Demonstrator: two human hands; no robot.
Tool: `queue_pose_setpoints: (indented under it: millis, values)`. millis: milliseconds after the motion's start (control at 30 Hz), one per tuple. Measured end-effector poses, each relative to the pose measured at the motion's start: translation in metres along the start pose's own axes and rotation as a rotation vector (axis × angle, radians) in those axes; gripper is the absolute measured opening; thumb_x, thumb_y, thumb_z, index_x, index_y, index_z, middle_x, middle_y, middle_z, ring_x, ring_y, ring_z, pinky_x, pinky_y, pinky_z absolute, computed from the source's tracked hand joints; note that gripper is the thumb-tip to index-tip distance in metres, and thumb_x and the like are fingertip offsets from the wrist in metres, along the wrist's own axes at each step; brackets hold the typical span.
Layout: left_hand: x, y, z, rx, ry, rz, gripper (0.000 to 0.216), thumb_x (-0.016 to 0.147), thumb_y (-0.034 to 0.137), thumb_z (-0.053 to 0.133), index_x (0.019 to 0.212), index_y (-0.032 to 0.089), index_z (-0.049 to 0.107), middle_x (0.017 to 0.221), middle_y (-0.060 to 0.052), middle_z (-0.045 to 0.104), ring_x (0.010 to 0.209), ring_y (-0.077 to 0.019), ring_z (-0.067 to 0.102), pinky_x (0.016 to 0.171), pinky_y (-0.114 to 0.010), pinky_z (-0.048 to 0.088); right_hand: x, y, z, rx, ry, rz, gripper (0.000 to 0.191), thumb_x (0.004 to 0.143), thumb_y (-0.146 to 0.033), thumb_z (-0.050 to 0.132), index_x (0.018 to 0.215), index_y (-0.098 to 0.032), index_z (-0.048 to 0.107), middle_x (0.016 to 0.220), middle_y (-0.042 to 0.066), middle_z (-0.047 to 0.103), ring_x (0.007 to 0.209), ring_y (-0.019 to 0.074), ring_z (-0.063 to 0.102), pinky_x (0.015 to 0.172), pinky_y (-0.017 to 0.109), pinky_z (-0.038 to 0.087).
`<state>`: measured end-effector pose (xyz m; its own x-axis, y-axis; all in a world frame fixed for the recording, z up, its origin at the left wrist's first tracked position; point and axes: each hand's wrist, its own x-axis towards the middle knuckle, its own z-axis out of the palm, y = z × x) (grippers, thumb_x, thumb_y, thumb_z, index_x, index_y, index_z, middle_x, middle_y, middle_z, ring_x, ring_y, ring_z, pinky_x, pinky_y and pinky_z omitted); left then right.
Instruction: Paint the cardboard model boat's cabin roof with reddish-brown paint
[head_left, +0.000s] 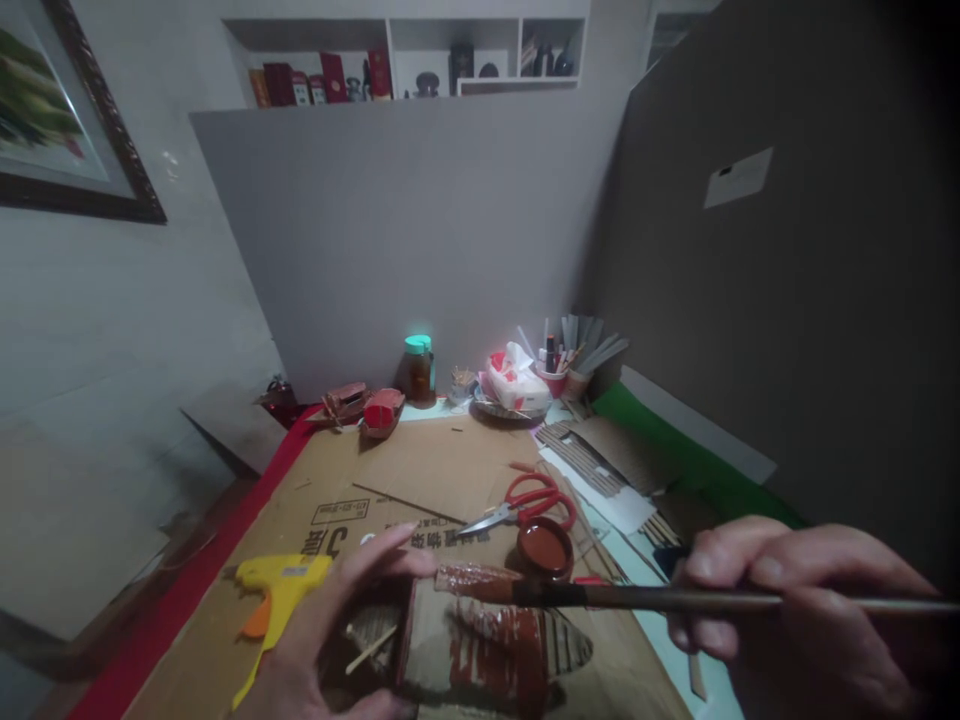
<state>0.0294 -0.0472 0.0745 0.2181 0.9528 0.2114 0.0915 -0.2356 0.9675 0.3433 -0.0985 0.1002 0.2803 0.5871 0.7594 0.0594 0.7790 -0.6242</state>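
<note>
My right hand [795, 610] is closed around a long paintbrush [660, 598], whose wet reddish-brown tip lies over a cardboard model [480, 650] at the bottom centre. The model's corrugated surface carries streaks of red-brown paint. My left hand [330, 630] grips the model's left side, with the fingers stretched along its top edge. A thin wooden stick lies under that hand. A small round dish of red-brown paint [545, 548] sits just behind the brush tip.
A yellow glue gun [277, 595] lies left of my left hand on the flat cardboard sheet [420, 480]. Red scissors [525, 505], cardboard strips [592, 465], a tissue pack [516, 382], a jar [419, 370], a cup of tools [559, 370] and two small red models [367, 407] lie further back.
</note>
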Motion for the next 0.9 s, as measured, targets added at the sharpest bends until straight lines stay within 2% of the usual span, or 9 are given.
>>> queue_pose_setpoints:
  millis: [133,267,433,600,633,700,800,900]
  values:
    - [0.000,-0.006,-0.005,0.098,-0.075,0.192,0.070,0.078,0.032,0.086,0.140,0.051,0.061,0.123,0.005,0.077,0.117,-0.0203,0.073,0.107,-0.026,0.055,-0.002,0.003,0.000,-0.017,-0.007,0.020,0.012,0.099,-0.024,0.064,0.100,-0.029,0.076,0.084,0.006,0.073,0.043,0.0173,0.065,0.033,0.029,0.056]
    - [0.000,-0.008,-0.006,0.170,-0.102,0.272,0.068,0.084,0.034,0.081,0.145,0.051,0.055,0.126,0.005,0.076,0.119,-0.0183,0.072,0.108,-0.024,0.053,-0.003,0.002,0.001,-0.047,0.014,0.018,0.011,0.098,-0.025,0.066,0.098,-0.029,0.076,0.082,0.005,0.073,0.043,0.0175,0.066,0.034,0.029,0.056]
    - [-0.003,-0.005,-0.005,0.181,-0.096,0.238,0.065,0.087,0.044,0.081,0.146,0.051,0.053,0.130,0.007,0.074,0.123,-0.0157,0.070,0.108,-0.017,0.050,-0.004,-0.003,0.013,-0.083,-0.013,-0.031,0.012,0.098,-0.021,0.063,0.100,-0.027,0.073,0.080,0.005,0.073,0.046,0.0193,0.067,0.034,0.030,0.057]
    - [-0.002,-0.001,-0.005,0.153,-0.090,0.181,0.072,0.079,0.035,0.086,0.142,0.054,0.056,0.127,0.010,0.075,0.121,-0.0144,0.071,0.107,-0.017,0.050,-0.012,-0.010,0.027,-0.118,0.159,0.123,0.013,0.099,-0.035,0.068,0.088,-0.029,0.071,0.076,0.002,0.069,0.049,0.0169,0.062,0.041,0.031,0.055]
    - [-0.001,0.000,-0.005,0.139,-0.085,0.155,0.073,0.077,0.034,0.087,0.140,0.055,0.058,0.126,0.010,0.076,0.121,-0.0148,0.071,0.106,-0.017,0.051,-0.012,-0.010,0.027,-0.108,0.148,0.126,0.012,0.099,-0.035,0.068,0.089,-0.029,0.071,0.077,0.002,0.069,0.048,0.0165,0.062,0.041,0.031,0.056]
    - [-0.001,0.001,-0.005,0.109,-0.074,0.103,0.074,0.074,0.032,0.088,0.138,0.057,0.060,0.126,0.011,0.076,0.122,-0.0155,0.071,0.106,-0.018,0.052,-0.011,-0.008,0.021,-0.062,0.010,0.063,0.009,0.099,-0.027,0.065,0.098,-0.030,0.073,0.082,0.003,0.070,0.045,0.0164,0.063,0.036,0.031,0.057]
    - [-0.002,0.004,-0.002,0.093,-0.050,0.073,0.071,0.076,0.033,0.086,0.137,0.058,0.060,0.127,0.011,0.075,0.123,-0.0147,0.070,0.107,-0.018,0.051,-0.007,-0.001,0.008,-0.003,-0.183,-0.032,0.020,0.100,-0.019,0.058,0.109,-0.029,0.073,0.085,0.005,0.072,0.038,0.0171,0.063,0.029,0.031,0.056]
    - [-0.004,0.005,0.001,0.103,-0.025,0.093,0.066,0.078,0.037,0.087,0.136,0.056,0.062,0.124,0.011,0.076,0.121,-0.0132,0.071,0.107,-0.015,0.049,-0.005,0.005,-0.001,-0.013,-0.106,-0.055,0.017,0.100,-0.024,0.060,0.107,-0.030,0.073,0.083,0.005,0.072,0.034,0.0164,0.060,0.026,0.030,0.053]
